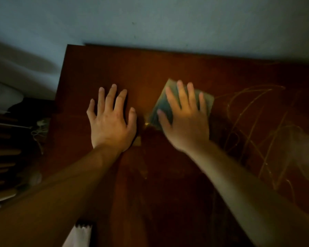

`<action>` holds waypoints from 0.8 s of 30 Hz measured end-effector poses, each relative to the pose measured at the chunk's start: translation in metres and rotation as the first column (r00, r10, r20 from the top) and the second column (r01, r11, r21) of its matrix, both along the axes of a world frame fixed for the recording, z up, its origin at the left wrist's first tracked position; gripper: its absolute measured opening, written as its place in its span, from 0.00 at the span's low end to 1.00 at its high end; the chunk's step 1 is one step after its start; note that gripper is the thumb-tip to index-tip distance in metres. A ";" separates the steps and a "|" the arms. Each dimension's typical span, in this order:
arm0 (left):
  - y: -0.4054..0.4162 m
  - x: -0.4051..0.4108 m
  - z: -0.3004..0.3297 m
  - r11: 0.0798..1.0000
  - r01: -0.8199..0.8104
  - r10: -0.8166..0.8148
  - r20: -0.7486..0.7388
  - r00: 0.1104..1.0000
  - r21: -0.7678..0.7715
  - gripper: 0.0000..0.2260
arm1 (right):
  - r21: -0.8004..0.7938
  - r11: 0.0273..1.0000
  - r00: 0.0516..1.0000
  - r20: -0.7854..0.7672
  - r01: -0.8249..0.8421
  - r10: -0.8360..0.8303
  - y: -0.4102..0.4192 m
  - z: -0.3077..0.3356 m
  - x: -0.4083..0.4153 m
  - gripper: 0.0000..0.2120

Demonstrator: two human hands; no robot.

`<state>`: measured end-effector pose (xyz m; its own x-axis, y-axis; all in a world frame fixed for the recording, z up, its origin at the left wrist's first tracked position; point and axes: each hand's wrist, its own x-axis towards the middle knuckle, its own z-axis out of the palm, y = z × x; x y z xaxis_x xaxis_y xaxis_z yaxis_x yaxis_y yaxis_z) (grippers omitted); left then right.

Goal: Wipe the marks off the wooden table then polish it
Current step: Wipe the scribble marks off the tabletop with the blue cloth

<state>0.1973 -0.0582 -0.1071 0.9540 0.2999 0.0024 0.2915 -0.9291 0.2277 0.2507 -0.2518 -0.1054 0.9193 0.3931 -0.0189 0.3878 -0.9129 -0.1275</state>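
Wooden table [161,68], dark red-brown, set against a pale wall [168,20]. Light curved marks [253,122] across right portion of top. Left hand [111,120] flat on wood, fingers spread, holding nothing. Right hand [184,118] pressed with straight fingers on folded greenish cloth [168,97], mid-table, just left of marks.

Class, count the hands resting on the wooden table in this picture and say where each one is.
2. The left hand lies flat on the bare wooden table; the right hand presses flat on the cloth beside it.
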 end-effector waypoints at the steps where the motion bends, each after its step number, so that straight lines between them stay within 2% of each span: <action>1: 0.000 0.000 0.000 1.000 -0.002 0.002 0.001 1.000 -0.003 0.26 | -0.007 1.000 1.000 0.016 0.002 -0.002 0.004 0.000 0.029 0.32; 4: 0.001 0.000 -0.001 1.000 -0.004 0.004 0.007 1.000 -0.007 0.26 | -0.022 0.997 0.995 -0.059 0.078 -0.080 0.023 0.001 0.101 0.33; 6: 0.001 0.000 -0.002 1.000 0.000 0.000 0.011 1.000 -0.005 0.26 | -0.022 0.995 0.993 -0.053 0.101 -0.102 0.033 -0.002 0.098 0.33; 9: 0.001 0.001 -0.002 1.000 -0.001 0.001 -0.001 1.000 -0.005 0.26 | 0.018 0.999 0.999 0.019 0.034 -0.034 0.031 0.000 0.018 0.32; 13: 0.000 0.000 0.001 1.000 -0.016 0.016 -0.009 1.000 0.010 0.26 | 0.061 0.991 0.987 -0.096 -0.120 0.125 0.024 0.003 -0.111 0.31; 15: -0.002 -0.001 0.002 1.000 -0.010 0.010 -0.010 1.000 0.015 0.26 | 0.030 0.979 0.973 -0.109 -0.200 0.203 0.019 0.004 -0.123 0.31; 18: -0.002 0.001 0.003 1.000 -0.005 0.005 -0.010 1.000 -0.004 0.26 | 0.017 0.945 0.941 -0.085 -0.327 0.328 0.018 0.006 -0.070 0.33; 21: -0.001 0.001 0.001 1.000 -0.013 0.013 0.001 1.000 0.000 0.26 | 0.008 0.984 0.981 -0.078 -0.179 0.179 0.032 0.003 0.009 0.33; 24: -0.003 0.000 0.000 1.000 -0.016 0.016 0.030 0.999 0.002 0.25 | -0.014 0.998 0.997 -0.046 -0.069 0.069 0.044 0.002 0.042 0.33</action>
<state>0.1977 -0.0611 -0.1068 0.9486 0.3150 0.0316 0.2993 -0.9250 0.2341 0.2926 -0.2080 -0.1032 0.8881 0.4548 -0.0668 0.4438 -0.8862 -0.1330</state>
